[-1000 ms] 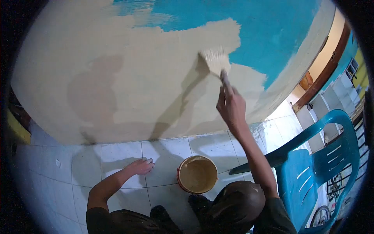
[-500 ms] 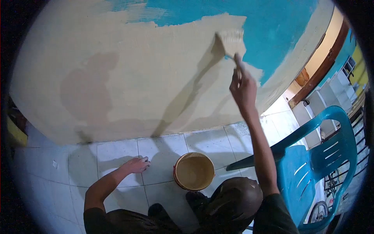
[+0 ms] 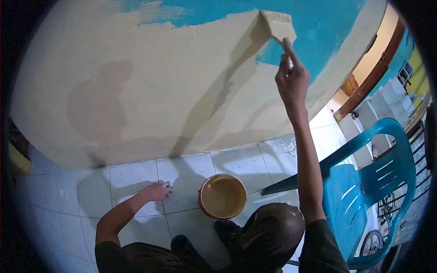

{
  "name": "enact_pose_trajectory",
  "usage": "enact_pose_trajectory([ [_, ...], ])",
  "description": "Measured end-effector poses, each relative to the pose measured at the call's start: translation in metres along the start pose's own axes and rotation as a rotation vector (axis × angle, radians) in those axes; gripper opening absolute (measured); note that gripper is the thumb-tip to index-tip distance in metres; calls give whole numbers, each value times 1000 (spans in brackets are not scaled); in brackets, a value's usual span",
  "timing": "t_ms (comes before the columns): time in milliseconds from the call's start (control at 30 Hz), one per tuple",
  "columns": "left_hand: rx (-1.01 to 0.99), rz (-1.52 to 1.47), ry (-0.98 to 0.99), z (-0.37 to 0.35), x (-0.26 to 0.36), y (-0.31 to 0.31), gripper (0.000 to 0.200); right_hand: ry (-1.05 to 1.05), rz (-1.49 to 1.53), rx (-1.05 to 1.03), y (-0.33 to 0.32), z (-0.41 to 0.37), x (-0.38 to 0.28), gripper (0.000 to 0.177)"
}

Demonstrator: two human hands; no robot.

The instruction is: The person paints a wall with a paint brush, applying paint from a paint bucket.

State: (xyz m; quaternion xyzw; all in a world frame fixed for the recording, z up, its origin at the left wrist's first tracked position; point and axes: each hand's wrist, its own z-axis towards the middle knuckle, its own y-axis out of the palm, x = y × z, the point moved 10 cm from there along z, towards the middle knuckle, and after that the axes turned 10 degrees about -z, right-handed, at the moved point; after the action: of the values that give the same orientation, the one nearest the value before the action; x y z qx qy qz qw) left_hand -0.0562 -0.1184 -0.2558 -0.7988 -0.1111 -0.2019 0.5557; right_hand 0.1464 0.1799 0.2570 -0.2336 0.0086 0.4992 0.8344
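My right hand [image 3: 293, 77] grips a wide flat paintbrush [image 3: 279, 25] by its handle, arm stretched up. Its beige-loaded bristles lie against the wall [image 3: 159, 91] where beige paint meets blue paint [image 3: 314, 34]. A patch of blue shows just below the brush head. My left hand [image 3: 157, 191] hangs low on the left above the floor, fingers loosely curled, with nothing visible in it. Between my arms, a round bucket [image 3: 200, 204] of beige paint stands on the floor in front of my feet.
A teal plastic chair [image 3: 387, 177] stands close on my right, one leg reaching toward the bucket. White tiles [image 3: 136, 175] cover the floor. At the right lie a doorway with a brown frame [image 3: 375, 73], white shelves [image 3: 382, 109] and a wheel [image 3: 372, 243].
My right hand has moved the paintbrush up and slightly right along the wall, uncovering a blue patch below it. My left hand stays low in about the same place.
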Motion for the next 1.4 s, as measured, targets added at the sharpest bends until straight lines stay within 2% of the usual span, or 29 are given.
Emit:
enact_pose_trajectory([
  [167, 24, -52, -17, -8, -16, 9, 22, -92, -124, -66, 31, -70, 24, 60],
  [233, 16, -49, -26, -14, -7, 3, 22, 57, -217, -290, 33, -99, 39, 58],
  [333, 14, -41, -30, -9, -14, 8, 21, 120, -82, -231, 3, -94, 40, 55],
  [433, 0, -28, -13, -2, -10, 9, 22, -135, -8, 130, -31, -49, 10, 52],
  [467, -9, -12, -8, -2, -6, 8, 23, -133, -13, 127, -35, -35, 1, 52],
  [533, 10, 1, 9, -2, -2, 4, 23, 55, -1, 18, -31, -8, -2, 51],
  [633, 51, 8, 17, -5, -8, 6, 23, 1, -48, -37, -3, -1, 2, 52],
  [667, 68, 2, 21, -6, -12, 9, 24, 42, -130, -136, 14, -12, 13, 54],
  [700, 71, -2, 20, -8, -12, 9, 24, -98, -75, 4, 10, -29, 4, 43],
  [767, 41, -59, -6, -11, -15, 7, 25, 0, -269, -215, 29, -72, 30, 59],
  [800, 46, -57, -9, -11, -15, 5, 25, -3, -265, -211, 21, -82, 31, 59],
  [867, 12, 6, 5, -12, -13, 8, 24, 175, -163, -382, 23, -105, 51, 57],
  [900, 13, 8, 5, -10, -19, 12, 24, 176, -162, -380, 19, -99, 47, 57],
  [967, 74, -10, 100, -4, -20, 19, 22, 86, -76, -150, -17, -72, 24, 55],
  [1000, 66, -13, 109, -3, -13, 15, 22, -88, -44, 35, -29, -55, 9, 52],
  [1033, 43, -20, 67, -5, -7, 6, 22, 37, -14, -27, -34, -39, 5, 51],
  [1067, 23, -25, 23, -4, -5, 2, 21, 61, -17, -3, -36, -22, 0, 53],
  [1200, 133, 34, 88, -7, -6, 3, 20, -27, -48, -8, -7, 16, 2, 58],
  [1267, 74, 23, -9, -9, -15, 9, 18, -34, -109, -34, 10, -3, 11, 58],
  [1400, 93, 14, -1, -11, -30, 18, 19, 46, -212, -225, 29, -73, 42, 57],
])
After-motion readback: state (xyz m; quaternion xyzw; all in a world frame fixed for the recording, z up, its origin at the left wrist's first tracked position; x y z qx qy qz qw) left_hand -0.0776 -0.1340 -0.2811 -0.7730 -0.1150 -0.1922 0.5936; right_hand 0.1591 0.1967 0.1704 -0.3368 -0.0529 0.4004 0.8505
